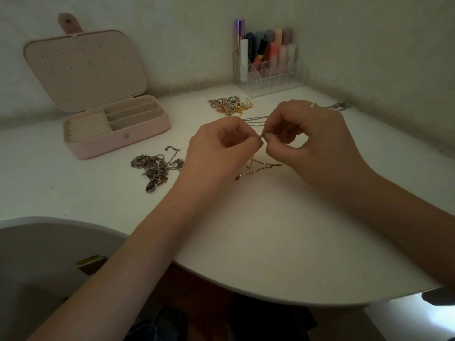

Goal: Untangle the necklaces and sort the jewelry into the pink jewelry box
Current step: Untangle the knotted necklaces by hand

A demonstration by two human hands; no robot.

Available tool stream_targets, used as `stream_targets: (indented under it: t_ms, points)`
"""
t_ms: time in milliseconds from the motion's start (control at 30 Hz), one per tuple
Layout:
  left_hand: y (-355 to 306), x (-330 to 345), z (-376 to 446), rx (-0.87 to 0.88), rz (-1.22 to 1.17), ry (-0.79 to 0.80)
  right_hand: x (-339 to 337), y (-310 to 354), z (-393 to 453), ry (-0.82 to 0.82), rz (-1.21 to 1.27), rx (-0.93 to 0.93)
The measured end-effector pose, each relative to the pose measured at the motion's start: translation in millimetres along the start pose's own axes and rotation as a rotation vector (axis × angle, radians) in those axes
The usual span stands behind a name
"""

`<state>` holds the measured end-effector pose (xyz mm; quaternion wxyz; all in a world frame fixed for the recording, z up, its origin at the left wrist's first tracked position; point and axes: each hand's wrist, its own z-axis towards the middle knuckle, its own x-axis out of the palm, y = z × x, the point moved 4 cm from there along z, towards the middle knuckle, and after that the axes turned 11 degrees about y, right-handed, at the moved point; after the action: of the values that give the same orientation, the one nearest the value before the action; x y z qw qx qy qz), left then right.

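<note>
Right of the open pink jewelry box with cream-lined compartments (115,129), both hands meet above the white rounded surface (258,242). The left hand (221,146) has its fingers curled and its thumb and forefinger pinched on a thin silver chain necklace (256,120), and the right hand (310,136), wearing a pale ring on one finger, pinches the same chain, so the fingertips of the two hands nearly touch. That chain runs away from the pinch toward the back of the surface, farther from the person than the hands. Below the hands lies a fine gold chain necklace (261,168), loose on the surface to the right of the box. Just in front of the box, and near its right end, sits a tangled heap of silver chains with a dark oval pendant (154,168), close beside the left wrist. Behind the hands and to the right of the box is a small pile of gold and pink earrings and rings (230,105). The box's lid stands up, leaning back toward the wall, with rows of small holes on its inner face and a snap tab at the top. Well to the right of the box, against the wall, stands a clear plastic organiser holding pastel markers and tubes (268,62).
</note>
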<state>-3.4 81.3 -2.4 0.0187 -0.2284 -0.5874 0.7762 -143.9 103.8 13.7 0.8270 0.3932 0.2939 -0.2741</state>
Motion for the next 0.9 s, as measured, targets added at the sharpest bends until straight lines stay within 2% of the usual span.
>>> stream_targets:
  t_ms: [200,467,900]
  points:
    - [4.4,0.9,1.2,-0.102,-0.102,0.052,0.2,1.4,-1.4,0.021,-0.066,-0.059]
    - [5.7,-0.9,2.0,-0.113,-0.113,0.054,1.0,3.7,-2.3,0.024,-0.179,-0.114]
    - [6.2,-0.8,2.1,-0.099,-0.212,0.05,0.5,0.1,-2.0,0.011,-0.053,-0.05]
